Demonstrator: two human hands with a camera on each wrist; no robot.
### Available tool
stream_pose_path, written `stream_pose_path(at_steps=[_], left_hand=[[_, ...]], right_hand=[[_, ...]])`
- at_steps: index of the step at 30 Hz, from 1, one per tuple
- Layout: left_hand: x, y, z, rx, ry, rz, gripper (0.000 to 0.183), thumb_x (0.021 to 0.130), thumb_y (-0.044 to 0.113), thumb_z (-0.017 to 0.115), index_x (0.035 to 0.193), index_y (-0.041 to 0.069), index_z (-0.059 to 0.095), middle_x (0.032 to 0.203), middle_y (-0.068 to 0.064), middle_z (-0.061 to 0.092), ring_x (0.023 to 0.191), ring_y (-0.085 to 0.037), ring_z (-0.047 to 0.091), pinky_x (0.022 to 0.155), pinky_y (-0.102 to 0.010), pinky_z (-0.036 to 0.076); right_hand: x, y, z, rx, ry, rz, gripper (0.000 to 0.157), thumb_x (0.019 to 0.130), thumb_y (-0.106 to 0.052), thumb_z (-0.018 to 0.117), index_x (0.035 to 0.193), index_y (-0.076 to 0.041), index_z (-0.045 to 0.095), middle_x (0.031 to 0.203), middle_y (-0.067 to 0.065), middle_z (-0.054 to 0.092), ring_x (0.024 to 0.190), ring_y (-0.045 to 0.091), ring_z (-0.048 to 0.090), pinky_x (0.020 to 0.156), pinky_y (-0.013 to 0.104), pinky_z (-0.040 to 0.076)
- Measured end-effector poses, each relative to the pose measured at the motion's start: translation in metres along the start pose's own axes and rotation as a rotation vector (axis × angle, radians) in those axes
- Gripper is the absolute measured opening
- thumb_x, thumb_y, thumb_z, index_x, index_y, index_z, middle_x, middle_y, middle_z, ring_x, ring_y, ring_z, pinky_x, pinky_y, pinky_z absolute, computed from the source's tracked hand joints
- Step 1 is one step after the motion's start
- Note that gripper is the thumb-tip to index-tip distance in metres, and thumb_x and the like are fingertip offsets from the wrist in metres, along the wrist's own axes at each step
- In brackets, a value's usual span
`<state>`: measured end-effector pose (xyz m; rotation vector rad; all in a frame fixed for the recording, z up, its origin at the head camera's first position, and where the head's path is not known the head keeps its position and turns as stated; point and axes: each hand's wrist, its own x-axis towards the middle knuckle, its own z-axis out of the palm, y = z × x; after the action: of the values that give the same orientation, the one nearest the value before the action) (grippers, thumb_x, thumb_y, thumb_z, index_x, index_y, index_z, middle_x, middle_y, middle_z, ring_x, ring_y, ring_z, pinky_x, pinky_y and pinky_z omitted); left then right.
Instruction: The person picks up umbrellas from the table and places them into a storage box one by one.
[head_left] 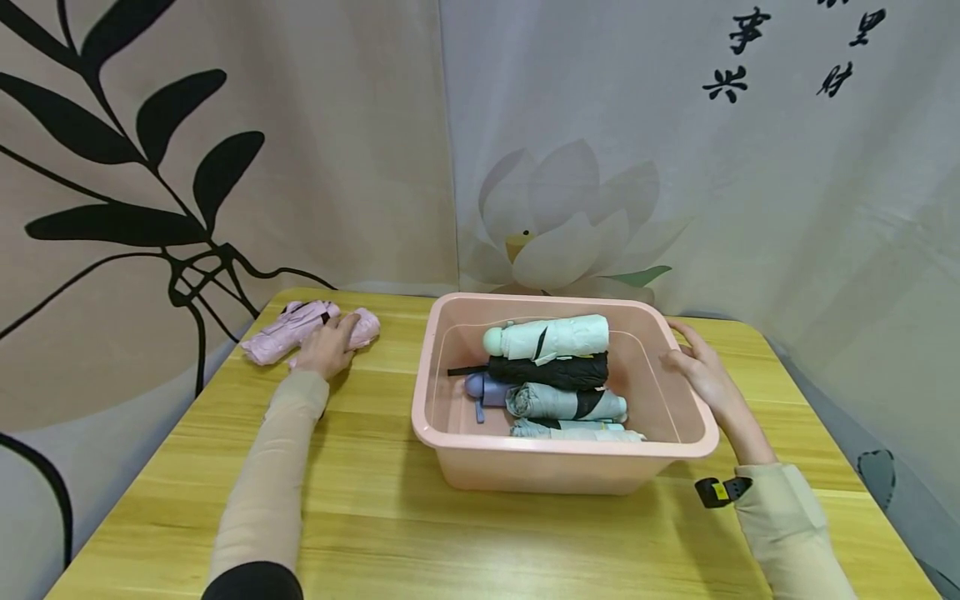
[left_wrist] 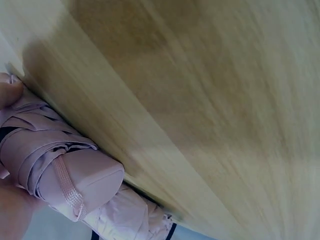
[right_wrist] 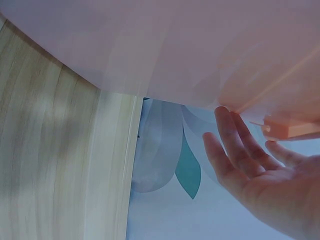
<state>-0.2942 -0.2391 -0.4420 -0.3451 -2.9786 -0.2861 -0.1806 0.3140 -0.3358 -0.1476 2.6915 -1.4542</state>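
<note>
On the left of the table my left hand (head_left: 327, 346) grips a pale pink folding umbrella (head_left: 365, 329). Its smooth handle with a braided strap shows in the left wrist view, and a second pink umbrella (left_wrist: 132, 215) lies against it. My right hand (head_left: 701, 371) holds the right rim of a pink plastic basin (head_left: 540, 467), thumb over the edge. In the right wrist view its fingers (right_wrist: 227, 135) lie against the outer wall. Inside the basin lie a mint umbrella (head_left: 555, 337), a black umbrella (head_left: 555, 371), a blue-purple one (head_left: 491, 390) and grey-blue ones (head_left: 566, 403).
The basin stands on a light wooden table (head_left: 360, 517), right of its middle. Behind the table hangs a pale curtain (head_left: 360, 150) printed with dark leaves, a lotus flower and characters. A dark device (head_left: 720, 492) sits at my right wrist.
</note>
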Motion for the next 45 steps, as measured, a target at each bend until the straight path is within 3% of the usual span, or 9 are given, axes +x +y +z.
stream_pose_path(at_steps=[5, 12, 19, 27, 38, 45], left_hand=[[-0.0001, 0.0007, 0.0004, 0.017, 0.012, 0.01, 0.059, 0.084, 0.013, 0.061, 0.136, 0.01, 0.034, 0.126, -0.031, 0.046, 0.097, -0.053, 0.053, 0.078, -0.063, 0.045], [-0.0009, 0.0017, -0.0008, 0.025, -0.007, 0.009, 0.06, 0.083, 0.01, 0.06, 0.136, 0.01, 0.033, 0.126, -0.032, 0.045, 0.1, -0.053, 0.052, 0.078, -0.063, 0.044], [-0.0017, 0.0038, -0.0027, 0.032, -0.008, 0.003, 0.059, 0.083, 0.009, 0.06, 0.136, 0.011, 0.033, 0.126, -0.031, 0.046, 0.099, -0.051, 0.053, 0.077, -0.063, 0.045], [-0.0021, 0.0048, -0.003, 0.037, 0.023, 0.039, 0.061, 0.08, 0.007, 0.064, 0.135, 0.011, 0.036, 0.122, -0.03, 0.05, 0.091, -0.049, 0.056, 0.073, -0.059, 0.047], [-0.0027, 0.0043, -0.0011, 0.053, 0.045, 0.064, 0.062, 0.078, 0.006, 0.067, 0.133, 0.012, 0.039, 0.117, -0.028, 0.054, 0.09, -0.048, 0.057, 0.072, -0.057, 0.048], [-0.0024, 0.0059, -0.001, 0.053, 0.057, 0.065, 0.063, 0.077, 0.007, 0.069, 0.132, 0.014, 0.04, 0.113, -0.025, 0.056, 0.088, -0.047, 0.058, 0.068, -0.056, 0.049]], right_hand=[[0.0005, 0.0006, -0.0006, 0.01, -0.005, -0.003, 0.058, 0.095, -0.026, 0.038, 0.147, -0.014, 0.014, 0.132, 0.031, 0.042, 0.103, 0.029, 0.055, 0.074, 0.027, 0.05], [0.0016, 0.0014, 0.0, 0.012, 0.009, -0.018, 0.057, 0.094, -0.02, 0.039, 0.146, -0.011, 0.017, 0.128, 0.032, 0.045, 0.089, 0.006, 0.055, 0.071, 0.023, 0.05], [0.0006, 0.0004, -0.0004, 0.012, 0.004, -0.019, 0.057, 0.094, -0.021, 0.039, 0.146, -0.011, 0.017, 0.129, 0.032, 0.044, 0.093, 0.01, 0.055, 0.072, 0.023, 0.049], [0.0005, -0.0013, -0.0003, 0.002, 0.017, -0.02, 0.057, 0.093, -0.02, 0.041, 0.145, -0.011, 0.019, 0.125, 0.03, 0.048, 0.088, 0.001, 0.054, 0.075, 0.024, 0.048], [-0.0004, -0.0012, -0.0004, 0.007, 0.01, -0.022, 0.058, 0.093, -0.02, 0.04, 0.146, -0.011, 0.018, 0.126, 0.032, 0.046, 0.09, 0.008, 0.055, 0.073, 0.025, 0.049], [0.0003, -0.0009, -0.0003, 0.017, 0.006, -0.019, 0.058, 0.093, -0.021, 0.039, 0.145, -0.011, 0.018, 0.128, 0.031, 0.045, 0.088, 0.005, 0.055, 0.073, 0.024, 0.049]])
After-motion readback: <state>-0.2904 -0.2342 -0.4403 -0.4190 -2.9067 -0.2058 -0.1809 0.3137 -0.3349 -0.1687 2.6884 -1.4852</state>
